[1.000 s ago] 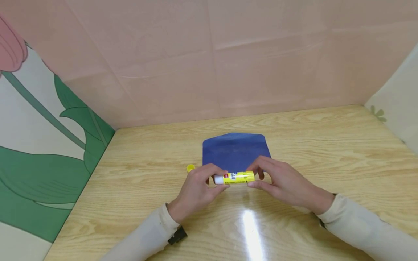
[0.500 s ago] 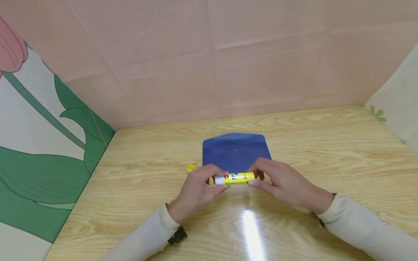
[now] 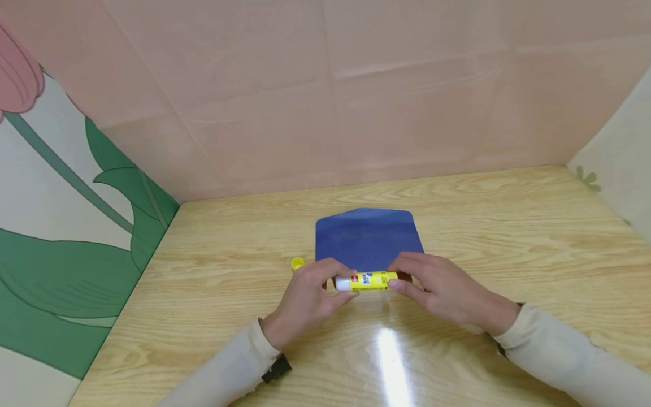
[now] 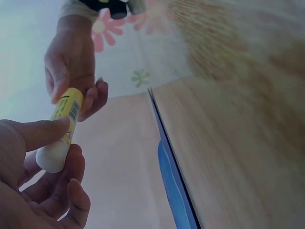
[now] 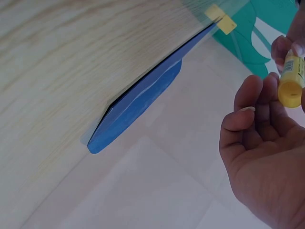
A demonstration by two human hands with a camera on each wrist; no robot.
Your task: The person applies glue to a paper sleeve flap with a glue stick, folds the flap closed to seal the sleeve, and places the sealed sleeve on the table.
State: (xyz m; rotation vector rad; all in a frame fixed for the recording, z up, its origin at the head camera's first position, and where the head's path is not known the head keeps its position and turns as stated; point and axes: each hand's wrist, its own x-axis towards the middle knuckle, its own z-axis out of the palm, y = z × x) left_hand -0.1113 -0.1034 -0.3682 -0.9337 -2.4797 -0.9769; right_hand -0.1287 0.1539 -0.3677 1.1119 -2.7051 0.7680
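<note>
A yellow glue stick with a white end lies level between both hands, held above the near edge of the blue envelope. My left hand pinches it between thumb and fingers near the white end. At its yellow base, my right hand grips with thumb and forefinger. The left wrist view shows the rounded white end sticking out past the left thumb. From the right wrist view, the round yellow base faces the camera beside the right fingers.
On the wood-grain table, a small yellow cap stands left of the envelope. The envelope's flap points to the back. A pink backdrop rises behind the table, with a flower-print panel on the left.
The glue stick has turned slightly, its printed label now showing differently. My right thumb and fingers have shifted a little on its base; my left hand keeps its grip.
</note>
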